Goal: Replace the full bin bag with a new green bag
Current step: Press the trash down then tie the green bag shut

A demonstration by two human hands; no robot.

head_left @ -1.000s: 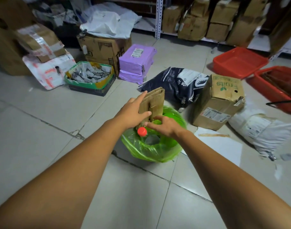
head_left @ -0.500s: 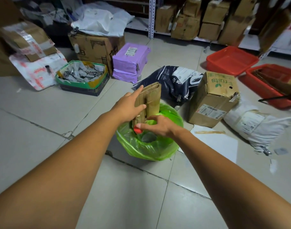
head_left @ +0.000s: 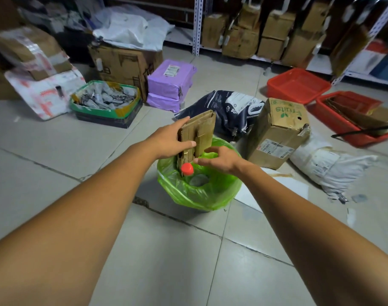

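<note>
A bin lined with a translucent green bag (head_left: 202, 193) stands on the tiled floor (head_left: 56, 173) in the middle of the view, its plastic folded out over the rim. Inside it show a bottle with a red cap (head_left: 187, 169) and a greyish lump too unclear to name. A folded piece of brown cardboard (head_left: 198, 134) stands upright in the bag's far-left side, rising well above the rim; any print on it is too faint to read.

The left hand (head_left: 168, 143) grips the cardboard from its left edge, fingers behind and thumb pressed flat across the front face. The right hand (head_left: 221, 159) is half curled just to the right, over the bag's mouth, its fingertips touching the cardboard's lower right edge near the red cap.

Just beside the bin on the right, a tilted brown carton (head_left: 279, 131) bears the green word "fruits", seen upside down, and a white shipping label with unreadable small print. Behind the bin lies a dark mailing bag (head_left: 228, 107) with white paw prints and a label. Further back, two stacked purple parcels (head_left: 170, 85) carry a white label, illegible. Two red trays (head_left: 299, 85) sit to the far right.
</note>
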